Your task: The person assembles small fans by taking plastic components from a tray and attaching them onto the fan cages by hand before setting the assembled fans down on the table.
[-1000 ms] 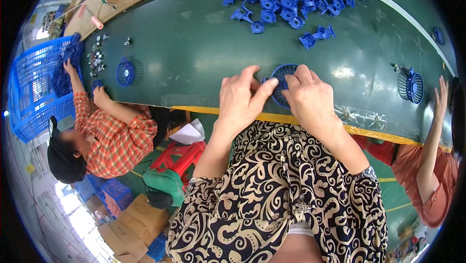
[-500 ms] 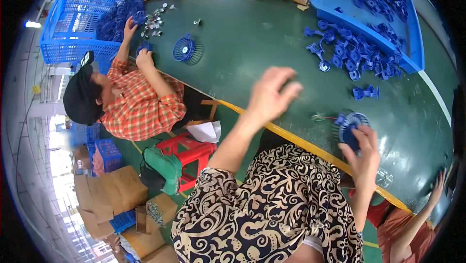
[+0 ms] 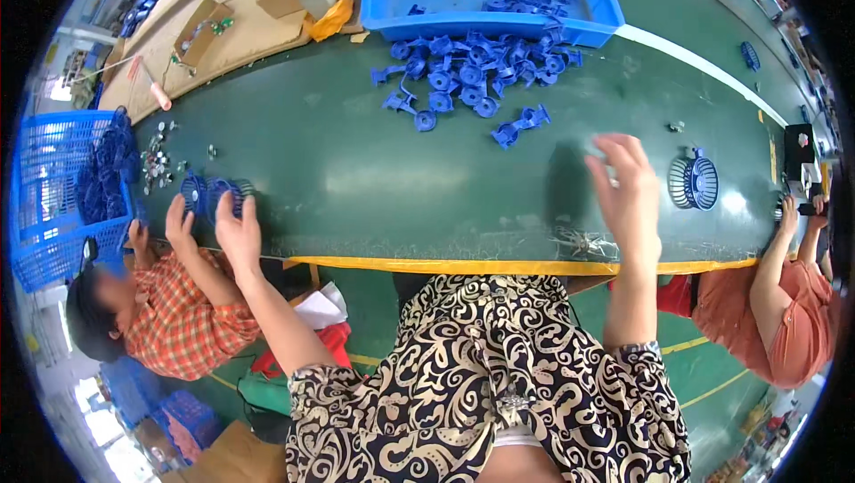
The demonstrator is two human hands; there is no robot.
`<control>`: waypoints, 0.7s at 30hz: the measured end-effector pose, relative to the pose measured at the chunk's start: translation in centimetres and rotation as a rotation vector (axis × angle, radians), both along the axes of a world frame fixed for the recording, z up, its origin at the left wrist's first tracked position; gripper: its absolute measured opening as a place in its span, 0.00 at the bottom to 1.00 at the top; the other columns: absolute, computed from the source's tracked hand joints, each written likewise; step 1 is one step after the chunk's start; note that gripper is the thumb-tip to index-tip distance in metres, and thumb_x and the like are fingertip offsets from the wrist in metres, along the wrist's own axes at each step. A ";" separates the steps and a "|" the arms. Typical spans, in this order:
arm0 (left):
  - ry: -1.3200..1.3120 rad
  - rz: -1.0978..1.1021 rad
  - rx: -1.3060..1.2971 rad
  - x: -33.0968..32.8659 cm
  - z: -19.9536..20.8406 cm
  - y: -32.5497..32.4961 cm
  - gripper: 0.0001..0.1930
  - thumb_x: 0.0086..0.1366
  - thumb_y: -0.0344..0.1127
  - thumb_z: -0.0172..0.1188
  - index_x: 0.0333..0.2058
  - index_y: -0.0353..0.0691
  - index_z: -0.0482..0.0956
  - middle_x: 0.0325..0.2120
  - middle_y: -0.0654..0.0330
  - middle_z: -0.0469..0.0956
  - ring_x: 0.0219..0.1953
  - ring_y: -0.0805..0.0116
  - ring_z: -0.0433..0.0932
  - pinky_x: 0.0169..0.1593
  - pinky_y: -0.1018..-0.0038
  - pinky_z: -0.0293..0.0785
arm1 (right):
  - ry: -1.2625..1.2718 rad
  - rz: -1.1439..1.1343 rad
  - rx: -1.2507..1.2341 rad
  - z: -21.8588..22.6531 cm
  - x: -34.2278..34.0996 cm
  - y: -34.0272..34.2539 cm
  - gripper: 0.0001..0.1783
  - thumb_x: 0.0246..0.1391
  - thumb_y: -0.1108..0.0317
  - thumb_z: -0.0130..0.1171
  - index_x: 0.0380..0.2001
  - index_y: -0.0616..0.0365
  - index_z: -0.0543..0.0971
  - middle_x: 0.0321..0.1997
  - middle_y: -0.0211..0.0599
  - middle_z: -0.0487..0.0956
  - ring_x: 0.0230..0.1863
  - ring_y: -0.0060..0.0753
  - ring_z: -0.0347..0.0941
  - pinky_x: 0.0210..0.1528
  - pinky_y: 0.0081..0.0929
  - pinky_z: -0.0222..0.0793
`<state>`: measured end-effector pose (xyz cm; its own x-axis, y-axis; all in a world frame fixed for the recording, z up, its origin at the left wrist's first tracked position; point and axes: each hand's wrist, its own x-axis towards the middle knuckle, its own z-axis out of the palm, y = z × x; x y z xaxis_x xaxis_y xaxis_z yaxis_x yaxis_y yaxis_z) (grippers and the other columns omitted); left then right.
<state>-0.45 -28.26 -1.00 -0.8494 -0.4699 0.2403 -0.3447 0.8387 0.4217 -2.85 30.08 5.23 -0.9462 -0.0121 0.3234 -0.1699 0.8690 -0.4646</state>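
Observation:
My left hand (image 3: 239, 232) reaches to the left side of the table, thumb and fingers apart, with its fingertips at the near edge of a round blue fan cage (image 3: 233, 191). Another blue fan cage (image 3: 192, 189) stands just left of it, by a co-worker's hand (image 3: 178, 223). Slightly blurred, my right hand (image 3: 631, 193) hovers above the table on the right, thumb and fingers apart, nothing visible in it. To its right a blue fan cage (image 3: 694, 182) with a bracket on its rim lies on the table. A blue bracket (image 3: 521, 126) lies beyond, to its left.
A pile of blue brackets (image 3: 472, 73) lies before a blue tray (image 3: 490, 27) of more. Small metal parts (image 3: 156, 158) are scattered beside a blue basket (image 3: 67, 189) at left. Thin wires (image 3: 583, 242) lie near the yellow table edge (image 3: 427, 265). Co-workers sit on both sides.
My view has turned right. My right hand has let go of the blue fan cage, which lies to its right. My left hand has moved left to a cage near the co-worker.

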 end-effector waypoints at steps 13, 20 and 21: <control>-0.033 -0.483 0.657 4.1 5.1 22.2 0.22 0.65 0.31 0.69 0.57 0.37 0.79 0.44 0.56 0.84 0.25 0.75 0.76 0.30 0.76 0.74 | 0.150 0.217 -0.119 -4.1 -6.3 -5.0 0.05 0.57 0.73 0.67 0.36 0.63 0.84 0.36 0.43 0.83 0.33 0.47 0.81 0.38 0.36 0.77; -0.038 -0.528 0.509 5.0 3.9 22.9 0.15 0.67 0.29 0.67 0.52 0.37 0.83 0.38 0.62 0.85 0.25 0.80 0.73 0.29 0.80 0.69 | -0.174 0.077 -0.347 -3.9 -6.9 -4.6 0.15 0.63 0.65 0.64 0.29 0.68 0.81 0.17 0.45 0.73 0.19 0.30 0.66 0.26 0.33 0.64; -0.027 -0.557 0.523 4.9 3.4 23.3 0.16 0.66 0.30 0.68 0.52 0.37 0.83 0.37 0.61 0.84 0.24 0.78 0.73 0.28 0.79 0.69 | -0.317 0.058 -0.482 -4.0 -6.9 -4.4 0.15 0.64 0.65 0.64 0.28 0.68 0.81 0.16 0.43 0.73 0.19 0.28 0.65 0.26 0.33 0.64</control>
<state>4.49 -4.99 2.42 -0.9966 -0.0171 0.0801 0.0550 0.5854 0.8089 -9.71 25.68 1.25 -0.9999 0.0113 0.0063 0.0008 0.5403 -0.8415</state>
